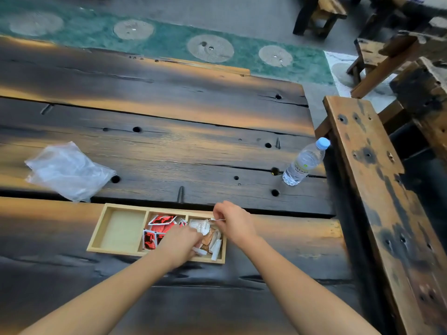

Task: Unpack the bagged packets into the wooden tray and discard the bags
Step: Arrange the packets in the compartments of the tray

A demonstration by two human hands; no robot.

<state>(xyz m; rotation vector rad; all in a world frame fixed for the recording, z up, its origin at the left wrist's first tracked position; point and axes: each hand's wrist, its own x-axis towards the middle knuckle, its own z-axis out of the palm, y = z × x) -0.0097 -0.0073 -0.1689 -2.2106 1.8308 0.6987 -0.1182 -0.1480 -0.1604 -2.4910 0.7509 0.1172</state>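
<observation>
A wooden tray (96, 234) with three compartments lies on the dark plank table. Its left compartment holds nothing, the middle one holds red packets (160, 223), and the right one holds white and brown packets (212, 240). My left hand (180, 245) reaches down into the tray over the middle and right compartments, fingers curled among the packets. My right hand (233, 221) hovers over the tray's far right corner and pinches a small white packet (217, 219) between its fingertips. Empty clear plastic bags (66, 171) lie crumpled on the table to the far left of the tray.
A water bottle (306, 162) stands near the table's right edge. A wooden bench (377, 189) runs along the right side, with more wooden furniture (396, 44) beyond. A green patterned floor strip (169, 42) lies past the table's far edge.
</observation>
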